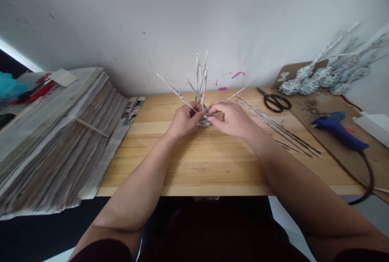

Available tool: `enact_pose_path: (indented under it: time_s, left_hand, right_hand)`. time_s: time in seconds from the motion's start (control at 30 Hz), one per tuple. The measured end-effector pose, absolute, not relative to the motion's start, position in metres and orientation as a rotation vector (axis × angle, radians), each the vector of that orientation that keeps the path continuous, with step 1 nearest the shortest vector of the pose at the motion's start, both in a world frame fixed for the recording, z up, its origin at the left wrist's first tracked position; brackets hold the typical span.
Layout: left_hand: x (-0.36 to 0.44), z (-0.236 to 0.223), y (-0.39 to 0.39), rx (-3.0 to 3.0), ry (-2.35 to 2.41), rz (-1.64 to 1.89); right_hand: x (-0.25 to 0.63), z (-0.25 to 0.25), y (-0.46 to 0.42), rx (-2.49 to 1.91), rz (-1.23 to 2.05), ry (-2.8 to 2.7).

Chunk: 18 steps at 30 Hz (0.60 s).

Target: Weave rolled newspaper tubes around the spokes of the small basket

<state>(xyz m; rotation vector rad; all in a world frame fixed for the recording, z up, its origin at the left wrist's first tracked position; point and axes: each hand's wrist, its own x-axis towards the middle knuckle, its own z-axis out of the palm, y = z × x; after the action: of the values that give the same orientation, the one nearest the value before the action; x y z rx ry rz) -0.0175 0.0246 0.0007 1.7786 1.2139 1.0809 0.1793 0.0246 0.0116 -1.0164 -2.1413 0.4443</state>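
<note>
A small woven piece of rolled newspaper sticks (204, 122) stands on the wooden table, several of its sticks pointing up and outward. My left hand (186, 120) is closed around its left side, thumb pressed against the weave. On the other side my right hand (229, 118) is closed too, thumb and index finger pinching at the weave where a stick (243, 88) runs out beyond the hand toward the upper right. Much of the woven body is hidden behind my fingers.
Loose paper sticks (278, 126) and black scissors (275, 100) lie to the right. Beyond them are a blue glue gun (340, 130) with its cable, a brown board (316, 108) and several woven paper pieces (313, 79). A tall newspaper stack (69, 144) stands left; a wall rises behind.
</note>
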Motion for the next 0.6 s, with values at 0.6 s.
enact_pose_path:
  time_s: [0.6]
  left_hand:
    - [-0.0206, 0.0003, 0.0257, 1.921, 1.231, 1.033]
  right_hand:
    - [0.1692, 0.0072, 0.0164, -1.26, 0.378, -2.085]
